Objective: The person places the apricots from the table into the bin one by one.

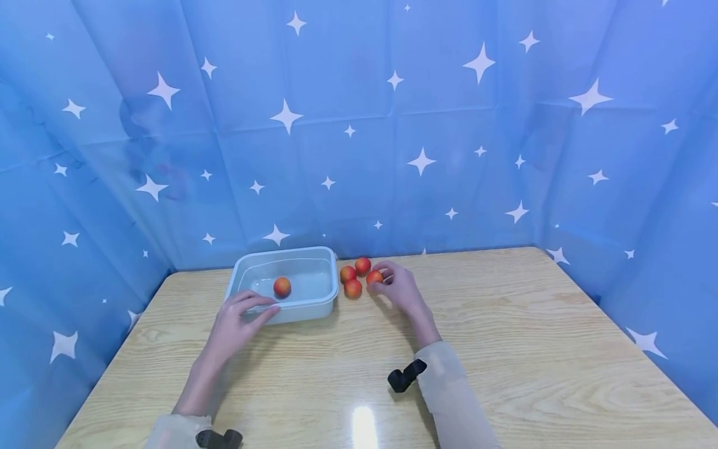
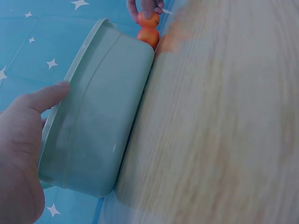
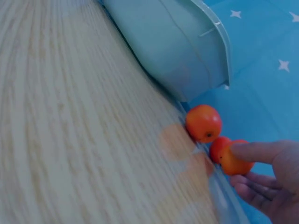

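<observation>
My left hand (image 1: 238, 321) pinches the near rim of a pale blue-green plastic box (image 1: 305, 312), with the thumb on the outer side and the fingers over the edge. One round red-orange fruit (image 1: 282, 287) lies inside the box. Right of the box, my right hand (image 1: 399, 288) holds another round fruit (image 3: 236, 158) between thumb and fingers. Three similar fruits (image 1: 353, 288) are clustered on the table just left of that hand. In the right wrist view one loose fruit (image 3: 203, 123) sits near the box's corner, and another is partly hidden behind the held one.
The wooden table (image 1: 505, 349) runs back to a blue curtain (image 1: 359, 156) with white stars. Both box and fruits stand near its far edge. Black wrist cameras (image 1: 406, 375) are strapped at the sleeves. A bright light reflection shows on the near tabletop.
</observation>
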Motion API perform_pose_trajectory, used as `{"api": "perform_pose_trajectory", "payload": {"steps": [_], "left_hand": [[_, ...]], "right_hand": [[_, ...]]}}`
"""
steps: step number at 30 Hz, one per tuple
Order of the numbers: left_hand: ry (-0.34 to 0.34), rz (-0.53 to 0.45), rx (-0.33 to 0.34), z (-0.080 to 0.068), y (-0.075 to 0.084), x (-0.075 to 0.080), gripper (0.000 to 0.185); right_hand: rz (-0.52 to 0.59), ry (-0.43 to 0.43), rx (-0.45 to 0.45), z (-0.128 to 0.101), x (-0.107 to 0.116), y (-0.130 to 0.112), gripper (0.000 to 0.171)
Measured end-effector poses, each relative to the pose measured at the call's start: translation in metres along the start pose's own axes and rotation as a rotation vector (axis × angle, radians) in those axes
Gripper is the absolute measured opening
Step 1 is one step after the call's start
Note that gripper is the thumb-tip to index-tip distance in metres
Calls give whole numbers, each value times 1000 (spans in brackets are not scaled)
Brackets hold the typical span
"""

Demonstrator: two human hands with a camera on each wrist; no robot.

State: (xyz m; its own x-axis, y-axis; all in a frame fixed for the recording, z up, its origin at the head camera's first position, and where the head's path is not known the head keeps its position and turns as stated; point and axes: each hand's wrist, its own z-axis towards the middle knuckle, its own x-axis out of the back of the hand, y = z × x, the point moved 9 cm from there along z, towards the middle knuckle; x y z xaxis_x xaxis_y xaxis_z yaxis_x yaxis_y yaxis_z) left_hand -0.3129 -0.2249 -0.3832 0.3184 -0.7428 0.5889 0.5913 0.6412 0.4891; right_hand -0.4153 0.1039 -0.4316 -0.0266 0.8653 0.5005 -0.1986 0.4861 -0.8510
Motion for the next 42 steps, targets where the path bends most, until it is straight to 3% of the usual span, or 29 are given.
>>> {"api": "perform_pose_trajectory", "payload": {"steps": [7, 22, 42], "left_hand": [[-12, 8, 17, 0, 0, -1, 15], [-4, -8, -2, 1, 2, 0, 15], [-9, 9, 17, 1, 1, -1, 14]], "right_hand": [[53, 45, 16, -1, 7, -11, 40], [53, 107, 187, -4, 20, -58, 33], [97, 59, 347, -15, 0, -109, 30]]}}
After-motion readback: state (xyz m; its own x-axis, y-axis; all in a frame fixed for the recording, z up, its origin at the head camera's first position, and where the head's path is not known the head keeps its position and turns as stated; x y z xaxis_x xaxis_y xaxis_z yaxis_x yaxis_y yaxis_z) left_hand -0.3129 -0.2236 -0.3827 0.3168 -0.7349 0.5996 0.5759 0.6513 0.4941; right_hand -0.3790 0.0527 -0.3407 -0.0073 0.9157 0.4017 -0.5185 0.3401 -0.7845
